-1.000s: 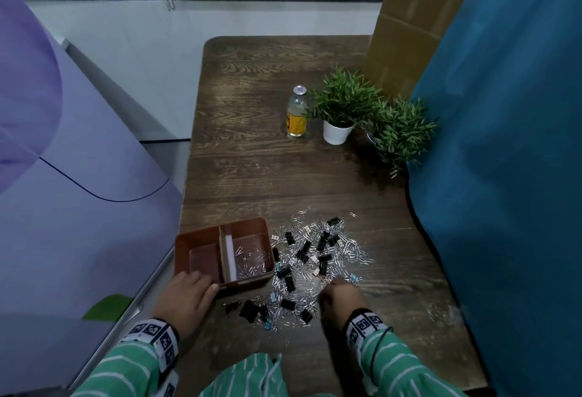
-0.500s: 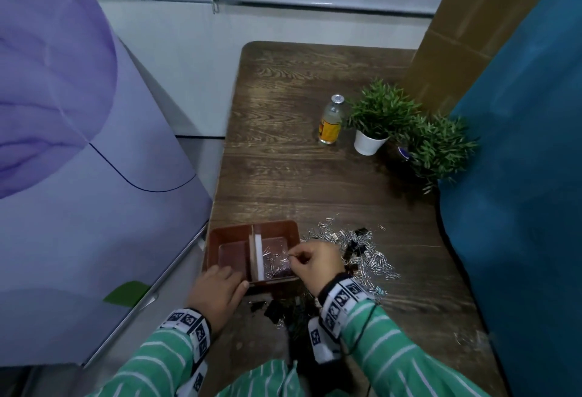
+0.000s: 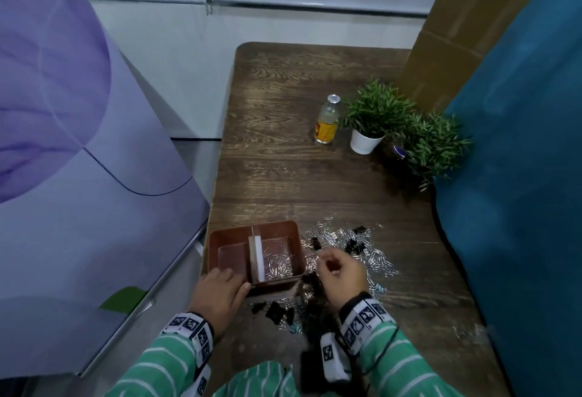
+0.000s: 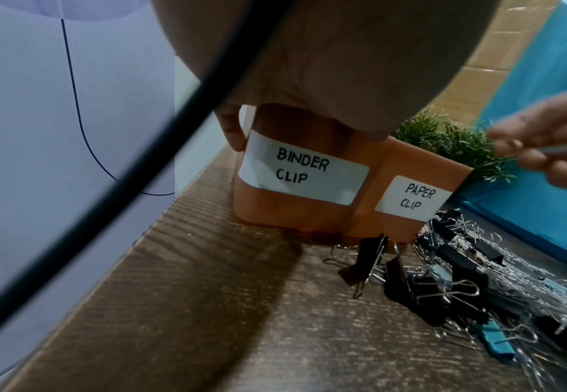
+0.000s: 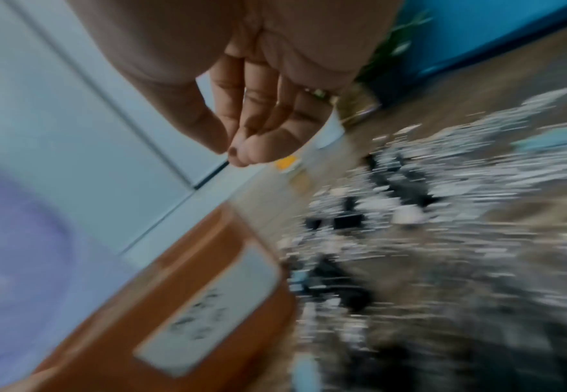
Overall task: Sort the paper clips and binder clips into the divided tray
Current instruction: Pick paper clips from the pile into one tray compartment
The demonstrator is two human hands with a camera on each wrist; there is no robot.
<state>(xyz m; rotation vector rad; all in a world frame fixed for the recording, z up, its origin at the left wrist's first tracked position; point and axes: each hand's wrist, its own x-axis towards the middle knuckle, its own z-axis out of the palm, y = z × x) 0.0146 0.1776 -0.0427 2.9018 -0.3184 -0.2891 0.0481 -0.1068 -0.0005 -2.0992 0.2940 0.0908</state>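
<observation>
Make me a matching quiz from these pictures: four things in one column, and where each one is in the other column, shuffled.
Things:
1. left hand
2. bottle
3. paper clips already sorted
4. loose black binder clips

Places:
A. right compartment of the tray
B. beside the white-potted plant
C. on the table in front of the tray
D. on the tray's near left corner

Pairs: 1-D, 2-B, 3-A, 4-C
</observation>
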